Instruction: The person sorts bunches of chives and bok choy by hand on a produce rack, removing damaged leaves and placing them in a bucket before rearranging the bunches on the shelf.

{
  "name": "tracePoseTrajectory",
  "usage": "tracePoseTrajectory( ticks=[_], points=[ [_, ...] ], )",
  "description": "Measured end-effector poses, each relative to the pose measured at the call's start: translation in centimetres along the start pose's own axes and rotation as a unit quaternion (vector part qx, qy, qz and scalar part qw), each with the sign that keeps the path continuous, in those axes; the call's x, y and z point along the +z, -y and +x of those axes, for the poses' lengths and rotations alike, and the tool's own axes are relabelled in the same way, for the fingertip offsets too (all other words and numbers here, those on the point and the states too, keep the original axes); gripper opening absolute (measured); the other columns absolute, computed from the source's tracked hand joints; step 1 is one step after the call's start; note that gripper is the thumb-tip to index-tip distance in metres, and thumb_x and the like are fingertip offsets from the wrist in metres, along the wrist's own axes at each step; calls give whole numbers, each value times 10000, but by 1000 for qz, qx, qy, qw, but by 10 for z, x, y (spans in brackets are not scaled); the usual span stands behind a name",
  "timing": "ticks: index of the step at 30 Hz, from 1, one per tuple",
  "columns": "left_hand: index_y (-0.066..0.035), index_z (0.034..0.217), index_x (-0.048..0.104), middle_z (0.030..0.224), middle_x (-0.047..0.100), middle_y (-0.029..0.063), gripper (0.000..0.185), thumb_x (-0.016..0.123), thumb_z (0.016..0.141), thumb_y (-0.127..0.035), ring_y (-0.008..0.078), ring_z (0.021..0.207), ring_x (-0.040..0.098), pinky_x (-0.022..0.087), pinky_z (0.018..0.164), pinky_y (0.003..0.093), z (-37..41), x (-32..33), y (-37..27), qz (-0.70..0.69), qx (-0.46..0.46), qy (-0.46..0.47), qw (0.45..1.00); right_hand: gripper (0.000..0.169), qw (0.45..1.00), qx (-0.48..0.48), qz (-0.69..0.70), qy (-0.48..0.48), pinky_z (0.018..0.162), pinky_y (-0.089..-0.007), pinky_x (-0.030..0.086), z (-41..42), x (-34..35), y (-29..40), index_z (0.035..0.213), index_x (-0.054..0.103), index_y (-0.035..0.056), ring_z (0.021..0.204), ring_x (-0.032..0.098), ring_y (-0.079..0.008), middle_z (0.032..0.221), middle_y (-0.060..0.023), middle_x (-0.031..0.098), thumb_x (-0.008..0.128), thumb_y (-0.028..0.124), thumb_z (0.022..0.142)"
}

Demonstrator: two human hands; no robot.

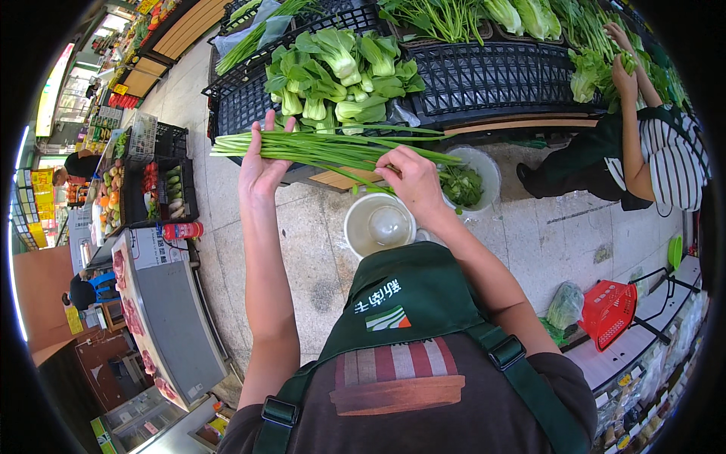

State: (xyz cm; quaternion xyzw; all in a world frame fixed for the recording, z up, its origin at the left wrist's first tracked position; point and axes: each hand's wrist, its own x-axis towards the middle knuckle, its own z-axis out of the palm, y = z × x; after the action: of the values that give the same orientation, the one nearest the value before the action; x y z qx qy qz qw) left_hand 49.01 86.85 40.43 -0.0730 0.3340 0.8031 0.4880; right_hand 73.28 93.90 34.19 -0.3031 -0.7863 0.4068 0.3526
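Note:
A bunch of long green scallion-like stalks (326, 146) lies across my left hand (264, 170), pale ends to the left. That palm faces up, with its thumb over the stalks and the fingers behind them. My right hand (415, 181) pinches a few stalks near the middle-right of the bunch, some of which droop below the rest. Just beyond the bunch, several heads of bok choy (334, 62) are piled in a black plastic crate (238, 105). Under my right hand stands a white bucket (350, 232); a second bucket (492, 176) holds leafy green scraps (462, 184).
A co-worker (672, 159) in a striped top handles greens at the right end of the vegetable stand (499, 74). A red shopping basket (610, 315) sits on a counter at lower right. Leftward are a meat counter (173, 318), a fire extinguisher (182, 230) and produce crates (153, 193).

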Motion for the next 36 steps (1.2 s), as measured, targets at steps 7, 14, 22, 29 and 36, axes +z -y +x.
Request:
tracePoseTrajectory(
  ticks=[7, 14, 22, 29, 36],
  points=[
    [-190, 1037, 470, 1285, 495, -5, 195, 342, 954, -312, 359, 1248, 366, 238, 1012, 596, 1, -8, 0, 28, 22, 12, 999, 55, 1000, 3, -12, -4, 596, -373, 474, 0, 2, 11, 803, 569, 39, 667, 589, -316, 775, -119, 603, 595, 76, 772],
    [-149, 982, 476, 1279, 504, 4, 231, 302, 965, -299, 368, 1272, 328, 174, 1028, 627, 3, -15, -12, -13, 42, -18, 999, 77, 998, -59, 19, -8, 564, -312, 467, -1, 19, 13, 847, 625, 20, 632, 600, -220, 741, -94, 592, 583, 44, 788],
    [-90, 925, 451, 1232, 540, 61, 277, 244, 978, -267, 383, 1264, 335, 159, 1028, 633, 10, -31, -24, -89, 52, -40, 994, 113, 834, 214, 501, -83, 506, -221, 486, 0, 23, 14, 922, 582, -18, 570, 555, -101, 722, -40, 574, 501, 35, 864],
    [-79, 917, 467, 1237, 536, 67, 303, 240, 979, -269, 375, 1269, 330, 161, 1031, 627, 11, -44, -54, -107, 54, -10, 993, 200, 845, 218, 406, -271, 555, -223, 507, -18, -54, -64, 1051, 574, 37, 641, 545, -82, 803, -32, 564, 517, 25, 860],
    [-107, 918, 452, 1236, 536, 82, 265, 249, 979, -265, 389, 1250, 356, 176, 1037, 600, 21, -40, -60, -120, 50, -39, 991, 164, 901, 244, 347, -94, 673, -226, 485, -11, -74, -100, 995, 620, 19, 748, 568, -86, 871, -39, 617, 531, 58, 862]
  ],
)
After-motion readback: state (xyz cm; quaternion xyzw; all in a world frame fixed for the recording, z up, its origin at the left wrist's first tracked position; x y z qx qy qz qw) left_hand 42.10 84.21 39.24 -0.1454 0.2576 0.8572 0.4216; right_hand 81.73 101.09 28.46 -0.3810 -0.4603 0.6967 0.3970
